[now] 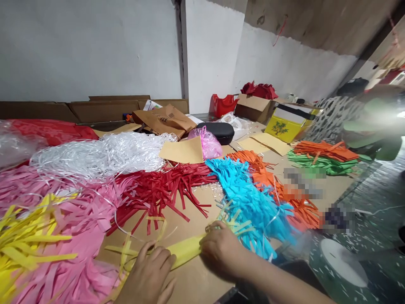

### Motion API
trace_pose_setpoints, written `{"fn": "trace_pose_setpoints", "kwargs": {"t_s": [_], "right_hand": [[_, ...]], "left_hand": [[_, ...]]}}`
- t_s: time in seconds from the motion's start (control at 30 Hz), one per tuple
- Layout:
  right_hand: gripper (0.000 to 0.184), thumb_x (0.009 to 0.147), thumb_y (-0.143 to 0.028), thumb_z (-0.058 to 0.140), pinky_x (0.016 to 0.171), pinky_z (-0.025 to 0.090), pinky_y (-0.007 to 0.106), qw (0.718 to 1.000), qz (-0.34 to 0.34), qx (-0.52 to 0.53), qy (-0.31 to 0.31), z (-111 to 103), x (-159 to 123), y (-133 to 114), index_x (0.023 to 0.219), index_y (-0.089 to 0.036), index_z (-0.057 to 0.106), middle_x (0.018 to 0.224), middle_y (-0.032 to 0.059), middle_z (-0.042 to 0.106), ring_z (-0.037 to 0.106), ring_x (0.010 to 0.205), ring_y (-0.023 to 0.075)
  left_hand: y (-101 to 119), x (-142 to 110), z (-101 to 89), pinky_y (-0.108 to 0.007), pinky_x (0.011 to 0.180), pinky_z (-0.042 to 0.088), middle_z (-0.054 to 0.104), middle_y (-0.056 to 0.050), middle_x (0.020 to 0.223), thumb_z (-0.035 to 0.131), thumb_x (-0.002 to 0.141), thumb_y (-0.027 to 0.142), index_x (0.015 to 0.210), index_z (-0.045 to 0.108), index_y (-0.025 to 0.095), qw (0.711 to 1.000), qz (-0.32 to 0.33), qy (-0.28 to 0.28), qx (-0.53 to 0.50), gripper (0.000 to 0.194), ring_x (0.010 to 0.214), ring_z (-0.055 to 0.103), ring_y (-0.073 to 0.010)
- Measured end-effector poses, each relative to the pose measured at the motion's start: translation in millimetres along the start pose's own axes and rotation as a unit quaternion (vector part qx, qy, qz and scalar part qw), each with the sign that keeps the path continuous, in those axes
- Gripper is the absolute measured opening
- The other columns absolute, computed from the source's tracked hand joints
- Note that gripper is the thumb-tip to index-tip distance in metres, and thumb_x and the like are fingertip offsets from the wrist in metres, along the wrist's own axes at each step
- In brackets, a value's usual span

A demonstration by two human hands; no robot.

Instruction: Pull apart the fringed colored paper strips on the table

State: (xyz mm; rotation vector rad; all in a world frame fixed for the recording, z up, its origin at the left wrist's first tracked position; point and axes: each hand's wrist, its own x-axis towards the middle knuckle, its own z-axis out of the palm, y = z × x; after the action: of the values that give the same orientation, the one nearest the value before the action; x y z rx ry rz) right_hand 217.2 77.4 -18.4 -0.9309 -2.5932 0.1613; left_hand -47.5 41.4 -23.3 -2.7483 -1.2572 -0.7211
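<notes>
Low in the middle of the head view, a yellow fringed sheet (186,252) lies bunched lengthwise on brown cardboard (199,276). Its cut strips spread out at both ends. My left hand (151,272) is closed over its left part, with the fingers curled. The right end is gripped by my right hand (223,249), whose thumb and fingertips are partly hidden. Just beyond my right hand lies blue fringe (249,198). Dark red fringe (164,185) is spread behind the yellow sheet. Whether the sheet is cloth or paper I cannot tell.
Pink fringe (82,228) and yellow fringe (34,240) are heaped at left. A white string bundle (101,154) lies behind them. Orange fringe (278,190) and green fringe (325,162) lie at right. A black case (218,132) and yellow box (286,124) stand farther back.
</notes>
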Motion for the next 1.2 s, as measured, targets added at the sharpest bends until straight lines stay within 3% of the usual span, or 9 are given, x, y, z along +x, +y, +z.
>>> {"fn": "trace_pose_setpoints", "kwargs": {"t_s": [0.1, 0.23, 0.37, 0.43, 0.5, 0.87, 1.03, 1.13, 1.2], "right_hand": [[0.017, 0.092, -0.016, 0.061, 0.093, 0.036, 0.034, 0.998, 0.034, 0.039, -0.02, -3.0, 3.9, 0.9, 0.075, -0.019, 0.058, 0.073, -0.001, 0.07, 0.059, 0.068, 0.0148], [0.008, 0.087, -0.025, 0.068, 0.098, 0.032, 0.041, 0.997, 0.051, 0.044, -0.026, -7.1, 5.0, -2.8, 0.088, -0.019, 0.064, 0.086, 0.0029, 0.072, 0.062, 0.082, 0.02], [0.016, 0.097, -0.03, 0.067, 0.092, 0.033, 0.037, 0.991, 0.091, 0.087, -0.049, -3.8, 7.5, 3.2, 0.086, -0.02, 0.07, 0.091, 0.0011, 0.073, 0.063, 0.087, 0.0181], [0.015, 0.097, -0.033, 0.069, 0.087, 0.034, 0.035, 0.985, 0.134, 0.094, -0.057, -1.2, 11.6, 6.1, 0.088, -0.021, 0.073, 0.093, 0.0017, 0.072, 0.063, 0.089, 0.0185], [0.014, 0.094, -0.03, 0.069, 0.082, 0.035, 0.034, 0.981, 0.174, 0.07, -0.058, 1.8, 17.2, 6.9, 0.086, -0.02, 0.074, 0.093, 0.0033, 0.07, 0.061, 0.09, 0.02], [0.013, 0.087, -0.025, 0.068, 0.068, 0.033, 0.032, 0.979, 0.194, 0.023, -0.063, 11.5, 28.8, 7.9, 0.076, -0.019, 0.072, 0.083, 0.0031, 0.065, 0.057, 0.08, 0.0195], [0.005, 0.088, -0.024, 0.069, 0.073, 0.036, 0.033, 0.978, 0.205, 0.02, -0.034, 9.6, 25.0, 4.9, 0.09, -0.019, 0.07, 0.093, 0.0044, 0.068, 0.058, 0.087, 0.0211], [0.011, 0.092, -0.025, 0.068, 0.091, 0.036, 0.041, 0.993, 0.112, -0.002, 0.022, 5.8, 15.6, 3.6, 0.103, -0.021, 0.068, 0.108, 0.0052, 0.07, 0.057, 0.104, 0.0245], [0.009, 0.099, -0.026, 0.063, 0.105, 0.029, 0.049, 0.998, 0.03, -0.038, 0.047, 3.6, 9.0, 3.6, 0.106, -0.023, 0.067, 0.112, 0.0045, 0.071, 0.055, 0.114, 0.0265]], "left_hand": [[2.6, -0.8, 2.0, -0.046, 0.101, 0.03, 0.066, 0.002, 0.08, 0.05, 0.085, 0.014, 0.092, 0.063, 0.025, 0.999, -0.012, 0.02, 0.038, 0.018, 0.08, 0.061, -0.0209], [-5.3, -1.2, 1.4, -0.043, 0.099, 0.03, 0.07, 0.003, 0.082, 0.046, 0.089, 0.009, 0.09, 0.065, 0.026, 0.999, -0.022, -0.013, 0.033, 0.025, 0.082, 0.064, -0.0193], [-19.3, 0.7, -5.2, -0.042, 0.092, 0.034, 0.073, 0.004, 0.089, 0.051, 0.097, 0.027, 0.09, 0.071, 0.03, 0.98, -0.133, -0.142, -0.044, 0.021, 0.091, 0.066, -0.0206], [-23.6, 5.6, -8.4, -0.042, 0.088, 0.036, 0.073, 0.002, 0.091, 0.044, 0.101, 0.035, 0.089, 0.072, 0.029, 0.957, -0.194, -0.21, -0.054, 0.031, 0.095, 0.065, -0.0221], [-25.1, 12.6, -10.0, -0.042, 0.087, 0.037, 0.073, -0.001, 0.089, 0.039, 0.103, 0.035, 0.085, 0.072, 0.026, 0.946, -0.218, -0.234, -0.04, 0.039, 0.095, 0.064, -0.0233], [-19.0, 32.7, -10.8, -0.043, 0.081, 0.038, 0.076, -0.007, 0.084, 0.046, 0.098, 0.024, 0.078, 0.073, 0.02, 0.947, -0.21, -0.238, 0.039, 0.034, 0.09, 0.068, -0.0304], [-22.9, 31.8, -14.2, -0.039, 0.082, 0.038, 0.073, -0.003, 0.091, 0.053, 0.095, 0.018, 0.088, 0.07, 0.022, 0.958, -0.188, -0.212, 0.041, 0.019, 0.091, 0.066, -0.024], [-22.9, 27.8, -12.7, -0.043, 0.095, 0.035, 0.071, 0.001, 0.096, 0.056, 0.091, 0.012, 0.093, 0.072, 0.03, 0.973, -0.132, -0.187, 0.042, 0.024, 0.098, 0.062, -0.0224], [-20.9, 23.7, -9.2, -0.046, 0.104, 0.029, 0.071, 0.002, 0.092, 0.062, 0.086, 0.013, 0.091, 0.072, 0.031, 0.987, -0.064, -0.135, 0.055, 0.021, 0.096, 0.06, -0.0224]]}}
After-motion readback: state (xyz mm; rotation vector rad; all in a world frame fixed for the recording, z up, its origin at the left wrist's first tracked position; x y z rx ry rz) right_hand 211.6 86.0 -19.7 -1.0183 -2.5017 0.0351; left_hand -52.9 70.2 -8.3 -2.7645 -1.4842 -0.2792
